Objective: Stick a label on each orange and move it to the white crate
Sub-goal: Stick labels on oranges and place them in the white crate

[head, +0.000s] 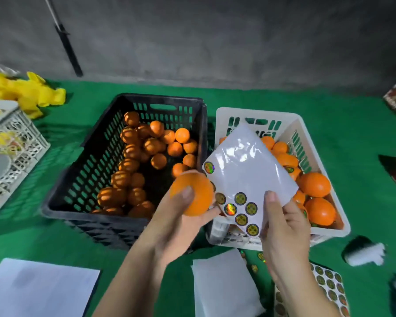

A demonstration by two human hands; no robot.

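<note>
over green cloth by grey wall, left hand grips orange, right hand pinches label sheet.

Two crates, two hands, one held orange

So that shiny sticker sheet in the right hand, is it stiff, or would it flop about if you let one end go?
Probably floppy: the sticker sheet already bows and ripples while the right hand pinches only its lower edge. It likely feels slippery too, given the glossy glare across it. It looks thin and mostly emptied of stickers, so I'd guess very light.
</note>
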